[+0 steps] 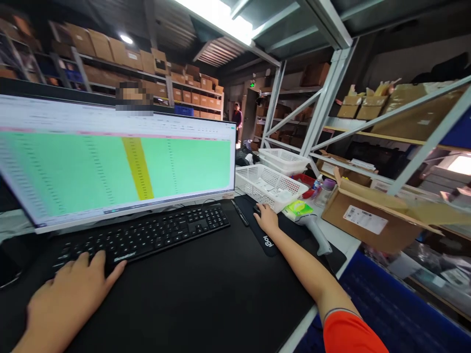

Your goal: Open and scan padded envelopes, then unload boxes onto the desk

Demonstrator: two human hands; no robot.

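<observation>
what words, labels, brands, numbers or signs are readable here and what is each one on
"logi": in white on the black mouse pad
Too small or blurred to read:
the spreadsheet text on the monitor
the white marking on the front edge of the keyboard, and its key legends
the printed white label on the open cardboard box
any print on the green packet
the small green lit sign in the background

White perforated basket, grey scanner, open cardboard box with label, metal shelving
</observation>
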